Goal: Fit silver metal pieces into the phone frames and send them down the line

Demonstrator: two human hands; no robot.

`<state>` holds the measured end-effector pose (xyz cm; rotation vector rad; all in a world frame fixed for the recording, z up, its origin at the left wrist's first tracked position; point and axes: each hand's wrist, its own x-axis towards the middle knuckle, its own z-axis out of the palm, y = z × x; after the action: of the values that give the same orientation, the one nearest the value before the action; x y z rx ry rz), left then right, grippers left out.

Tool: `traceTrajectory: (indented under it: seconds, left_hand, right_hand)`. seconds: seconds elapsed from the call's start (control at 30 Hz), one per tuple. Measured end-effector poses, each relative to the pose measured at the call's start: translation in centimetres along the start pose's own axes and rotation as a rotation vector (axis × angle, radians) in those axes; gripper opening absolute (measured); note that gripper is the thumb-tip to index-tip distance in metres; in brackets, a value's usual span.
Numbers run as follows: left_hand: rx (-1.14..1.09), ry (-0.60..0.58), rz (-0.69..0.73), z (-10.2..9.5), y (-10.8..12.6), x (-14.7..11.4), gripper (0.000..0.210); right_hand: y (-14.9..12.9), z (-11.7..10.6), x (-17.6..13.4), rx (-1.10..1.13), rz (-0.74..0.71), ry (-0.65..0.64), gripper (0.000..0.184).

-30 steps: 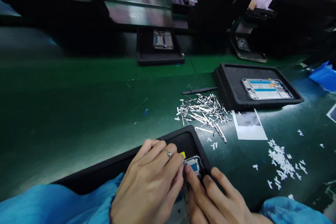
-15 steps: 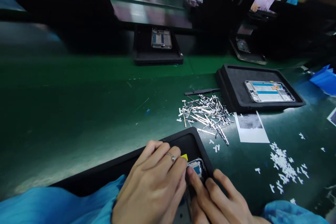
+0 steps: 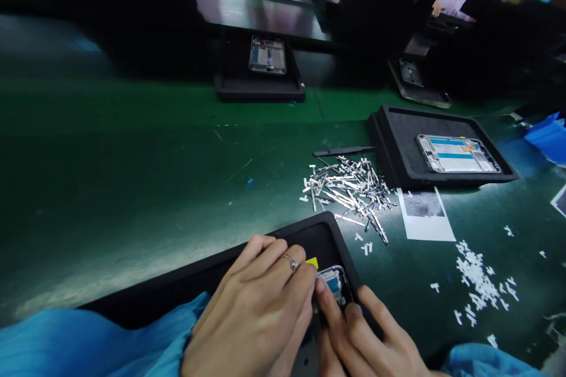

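Observation:
A phone frame (image 3: 335,281) with a blue strip lies in a black foam tray (image 3: 309,225) right in front of me, largely covered by my hands. My left hand (image 3: 260,306), with a ring on one finger, reaches over it with fingers bent and pressed together. Its fingertips meet the frame's edge, and whatever they pinch is hidden. From the right, my right hand (image 3: 369,333) grips the frame's side with curled fingers, its index fingertip almost touching the left fingers. A yellow tab (image 3: 312,262) sticks out beside the left knuckles.
Beyond the tray lie a heap of thin metallic strips (image 3: 349,185), black tweezers (image 3: 342,151) and a printed sheet (image 3: 427,218). Small white pieces (image 3: 477,274) are scattered at right. Another tray (image 3: 398,147) holds a phone frame (image 3: 460,154). People in pink sit across the bench.
The view has shifted slightly, so the far trays sit a little differently. Both hands stay at the same spot on the phone frame, with hardly any movement.

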<state>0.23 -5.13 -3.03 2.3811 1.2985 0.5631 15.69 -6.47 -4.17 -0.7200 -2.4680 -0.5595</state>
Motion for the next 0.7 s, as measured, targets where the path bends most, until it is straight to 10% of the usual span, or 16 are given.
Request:
traceTrajectory:
  seconds: [0.7]
  left_hand:
    - [0.218, 0.272, 0.053, 0.6, 0.2, -0.3, 0.036]
  right_hand:
    - [0.4, -0.1, -0.3, 0.097, -0.026, -0.066, 0.037]
